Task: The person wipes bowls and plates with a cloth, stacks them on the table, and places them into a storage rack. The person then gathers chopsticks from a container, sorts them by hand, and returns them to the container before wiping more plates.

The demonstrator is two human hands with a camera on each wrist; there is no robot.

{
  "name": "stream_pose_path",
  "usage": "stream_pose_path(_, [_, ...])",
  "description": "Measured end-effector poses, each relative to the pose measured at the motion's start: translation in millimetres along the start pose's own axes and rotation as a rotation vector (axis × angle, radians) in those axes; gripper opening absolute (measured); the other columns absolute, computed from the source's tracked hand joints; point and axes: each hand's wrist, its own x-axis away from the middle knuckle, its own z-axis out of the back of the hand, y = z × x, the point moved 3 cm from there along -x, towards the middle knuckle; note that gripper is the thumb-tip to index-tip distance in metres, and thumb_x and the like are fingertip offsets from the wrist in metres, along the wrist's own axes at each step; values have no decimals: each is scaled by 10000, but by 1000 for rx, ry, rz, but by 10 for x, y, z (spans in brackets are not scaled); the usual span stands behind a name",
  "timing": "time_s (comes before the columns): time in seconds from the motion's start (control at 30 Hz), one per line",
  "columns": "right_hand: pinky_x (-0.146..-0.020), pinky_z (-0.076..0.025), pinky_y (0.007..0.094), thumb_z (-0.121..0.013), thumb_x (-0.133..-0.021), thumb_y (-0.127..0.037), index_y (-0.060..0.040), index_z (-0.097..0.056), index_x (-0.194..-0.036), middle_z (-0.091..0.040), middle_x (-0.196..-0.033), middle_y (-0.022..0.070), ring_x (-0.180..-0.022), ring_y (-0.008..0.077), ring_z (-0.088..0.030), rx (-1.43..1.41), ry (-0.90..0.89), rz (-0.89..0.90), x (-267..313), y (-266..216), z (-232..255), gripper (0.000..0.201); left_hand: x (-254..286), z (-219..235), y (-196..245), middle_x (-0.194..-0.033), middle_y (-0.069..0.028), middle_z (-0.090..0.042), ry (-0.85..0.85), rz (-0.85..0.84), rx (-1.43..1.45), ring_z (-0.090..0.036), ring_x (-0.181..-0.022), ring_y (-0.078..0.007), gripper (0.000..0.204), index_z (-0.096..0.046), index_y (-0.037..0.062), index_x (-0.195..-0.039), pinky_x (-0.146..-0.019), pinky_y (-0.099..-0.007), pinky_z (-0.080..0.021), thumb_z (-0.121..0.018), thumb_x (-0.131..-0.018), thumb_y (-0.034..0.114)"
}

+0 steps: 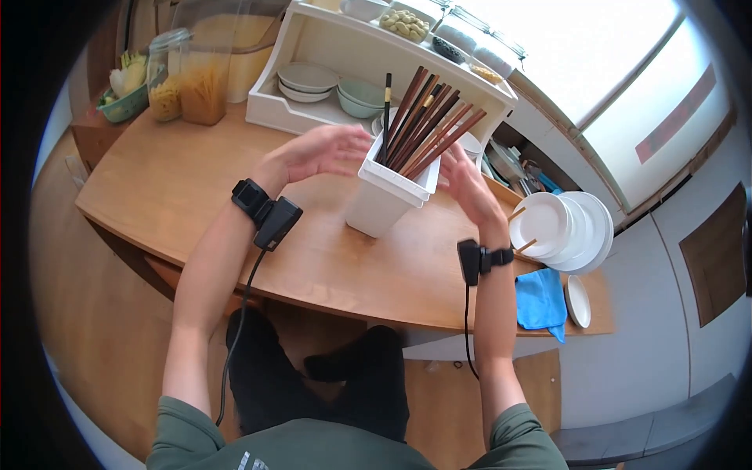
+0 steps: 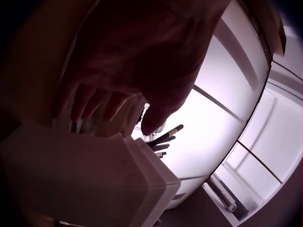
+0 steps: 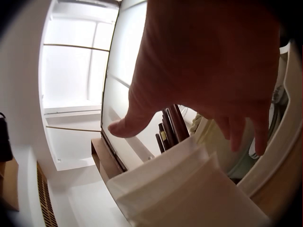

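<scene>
A white plastic container stands on the wooden table, packed with brown and black chopsticks that lean out over its rim. My left hand is just left of the container's top, fingers extended towards it. On the other side my right hand is close to the rim, partly behind it. In the left wrist view the left hand has its fingers spread beside the container wall. The right wrist view shows the right hand with thumb and fingers apart, near the container's rim.
Behind the container, a white shelf holds bowls and dishes of dry food. Jars of pasta and a green basket stand back left. White plates, a blue cloth and a small dish are at the right.
</scene>
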Motion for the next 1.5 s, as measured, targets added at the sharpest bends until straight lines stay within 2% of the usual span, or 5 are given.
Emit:
stream_pose_path(0.1, [-1088,-286,443,-783,-633,-575,-65,24,-1480,-227,-1498,171,-1373,283,-266,-16,6,108,248,-32,-321,1277,165,-244,-7,-1267,-39,-523,-182,21,-106,-493,-1170,-148,503,-424,124,-1343,-946,-400,-450,-519,-936,404])
stream_pose_path(0.43, [-864,-489,321,-807,-702,-176,-2,-570,-1177,-625,-1101,90,-1012,185,-581,357,213,-62,591,131,-604,558,87,-447,-495,-1389,-56,-409,-422,141,-263,-406,-1238,-141,609,-305,122,-1433,-1031,-314,-371,-592,-921,288])
stream_pose_path(0.77, [-825,-504,318,-783,-736,-152,-2,-595,-1126,-647,-1055,92,-962,174,-606,529,582,-116,1029,408,481,458,42,-455,-586,-1338,-77,-456,-367,187,-308,-435,-1221,-117,570,-392,16,-1367,-1017,-236,-380,-595,-918,302])
stream_pose_path(1.1, [-913,-456,387,-774,-613,-270,123,-532,-1092,-597,-1083,245,-1039,336,-582,703,948,-135,509,1114,1625,665,-6,-422,-623,-1267,-71,-513,-344,175,-305,-495,-1158,-119,484,-458,16,-1309,-991,-246,-414,-579,-931,293])
stream_pose_path(1.5, [-1049,-342,418,-777,-580,-471,172,-275,-1276,-415,-1289,322,-1218,425,-417,931,1299,-460,330,985,1445,1073,-11,-427,-613,-1257,-64,-525,-314,200,-278,-494,-1157,-112,457,-483,23,-1280,-978,-245,-424,-586,-926,293])
